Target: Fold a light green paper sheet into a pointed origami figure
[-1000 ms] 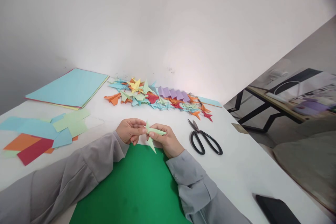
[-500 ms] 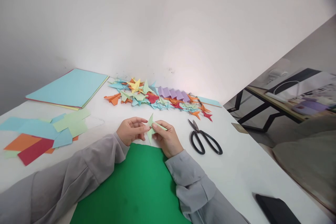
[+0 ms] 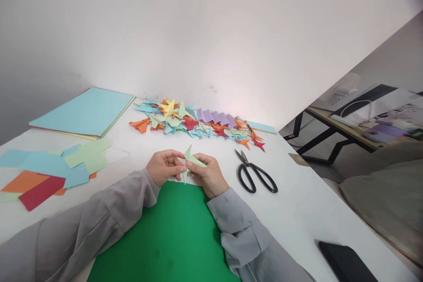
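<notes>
A light-green folded paper bird (image 3: pixel 188 154) with pointed wings is held over the far edge of a green sheet (image 3: pixel 178 229). My right hand (image 3: pixel 211 175) pinches its body between thumb and fingers. From the other side, my left hand (image 3: pixel 164 167) has thumb and forefinger closed at the paper's left edge. Both hands partly cover the fold. Behind them lies a heap of small folded paper figures (image 3: pixel 190 123) in orange, yellow, blue, green, red and purple. Black-handled scissors (image 3: pixel 253 172) rest to the right of my right hand, blades slightly apart.
Loose paper pieces (image 3: pixel 46 163) in blue, green, orange and red overlap at the left. Large coloured sheets (image 3: pixel 82 110) are stacked behind them. A black flat object (image 3: pixel 345 260) lies front right. The wall (image 3: pixel 211 31) borders the table's back; another table (image 3: pixel 343 128) stands beyond the right edge.
My left thumb and forefinger have closed in on the paper bird, which is slightly turned. The whole view has shifted a little; scissors and heap lie as before.
</notes>
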A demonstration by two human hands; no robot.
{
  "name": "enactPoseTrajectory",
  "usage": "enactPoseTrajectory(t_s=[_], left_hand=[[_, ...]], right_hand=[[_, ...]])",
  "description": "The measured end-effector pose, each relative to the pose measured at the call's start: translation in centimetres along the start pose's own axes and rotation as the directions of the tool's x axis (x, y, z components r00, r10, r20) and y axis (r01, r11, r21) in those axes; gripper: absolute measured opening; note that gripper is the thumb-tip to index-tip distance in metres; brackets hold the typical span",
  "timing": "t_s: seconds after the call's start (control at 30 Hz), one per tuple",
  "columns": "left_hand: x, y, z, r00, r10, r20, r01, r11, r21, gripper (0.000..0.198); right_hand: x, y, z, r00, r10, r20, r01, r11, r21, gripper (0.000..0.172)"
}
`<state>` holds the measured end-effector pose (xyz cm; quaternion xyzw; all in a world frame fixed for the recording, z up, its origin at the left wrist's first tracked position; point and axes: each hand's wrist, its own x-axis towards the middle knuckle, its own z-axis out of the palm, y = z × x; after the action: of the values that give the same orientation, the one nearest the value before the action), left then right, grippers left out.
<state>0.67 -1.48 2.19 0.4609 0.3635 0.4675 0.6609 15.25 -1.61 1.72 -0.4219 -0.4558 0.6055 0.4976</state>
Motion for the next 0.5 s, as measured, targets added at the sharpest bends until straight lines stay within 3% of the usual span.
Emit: enactPoseTrajectory(t_s=[0.17, 0.27, 0.5], left_hand=[[0.04, 0.1, -0.4, 0.992, -0.072, 0.1, 0.078, 0.996, -0.049, 0.045], [0.03, 0.17, -0.28, 0.99, -0.086, 0.114, 0.092, 0.994, -0.054, 0.048], [0.35, 0.38, 0.07, 0.993, -0.067, -0.101, 0.042, 0.971, -0.236, 0.043]], right_hand=[[0.0, -0.3, -0.18, 0.995, 0.048, 0.083, -0.053, 0.997, 0.059, 0.018], [0.09, -0.31, -0.13, 0.996, 0.055, 0.065, -0.062, 0.993, 0.103, 0.02], [0.54, -0.14, 0.09, 0.999, -0.036, -0.008, 0.037, 0.97, 0.238, 0.019]])
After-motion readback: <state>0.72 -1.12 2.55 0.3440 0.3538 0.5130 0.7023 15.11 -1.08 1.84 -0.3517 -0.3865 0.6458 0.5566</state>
